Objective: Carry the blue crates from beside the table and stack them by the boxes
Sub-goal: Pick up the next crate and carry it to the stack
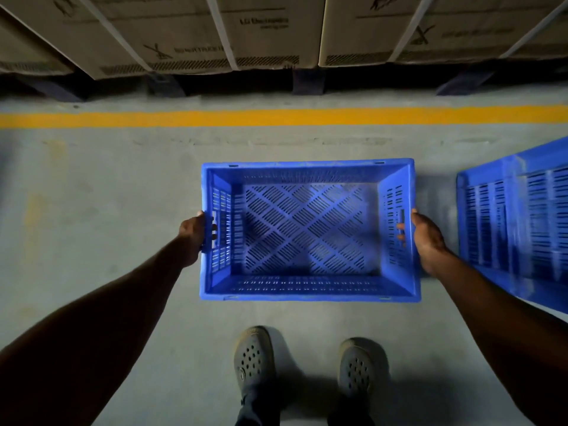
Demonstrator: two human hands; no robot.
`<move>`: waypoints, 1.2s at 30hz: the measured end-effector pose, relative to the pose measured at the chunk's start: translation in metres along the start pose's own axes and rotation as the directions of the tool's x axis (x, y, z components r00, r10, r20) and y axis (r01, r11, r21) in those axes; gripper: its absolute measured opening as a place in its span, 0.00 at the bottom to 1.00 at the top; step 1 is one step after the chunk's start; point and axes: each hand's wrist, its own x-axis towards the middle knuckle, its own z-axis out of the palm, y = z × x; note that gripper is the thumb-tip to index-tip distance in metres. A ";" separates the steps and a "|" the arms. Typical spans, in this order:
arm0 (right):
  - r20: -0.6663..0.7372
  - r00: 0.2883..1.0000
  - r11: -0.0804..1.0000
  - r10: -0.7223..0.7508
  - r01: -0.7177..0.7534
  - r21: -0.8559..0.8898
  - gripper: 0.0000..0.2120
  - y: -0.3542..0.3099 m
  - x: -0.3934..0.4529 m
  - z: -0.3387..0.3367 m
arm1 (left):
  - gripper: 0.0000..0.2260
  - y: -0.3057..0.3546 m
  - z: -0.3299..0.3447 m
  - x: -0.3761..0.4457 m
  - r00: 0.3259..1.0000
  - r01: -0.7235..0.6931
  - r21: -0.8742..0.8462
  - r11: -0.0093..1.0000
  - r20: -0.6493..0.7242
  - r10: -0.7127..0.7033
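An empty blue slotted crate (309, 167) is in front of me over the grey floor, its open top facing up. My left hand (193, 233) grips the handle slot in its left end wall, fingers curled through the slot. My right hand (425, 238) grips the handle slot in the right end wall the same way. A second blue crate (516, 229) is at the right edge, partly cut off by the frame. Cardboard boxes (270, 35) stand in a row on dark blue pallets (309, 83) at the far side.
A yellow floor line (276, 117) runs across between the held crate and the boxes. My two feet in grey clogs (253, 358) stand just behind the crate. Bare concrete floor (101, 195) lies to the left.
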 end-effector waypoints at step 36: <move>0.270 0.958 0.990 0.094 -0.120 0.079 0.14 -0.104 -0.553 -0.236 | 0.13 0.091 -0.116 -0.574 0.937 0.010 -0.278 0.961 0.339 0.088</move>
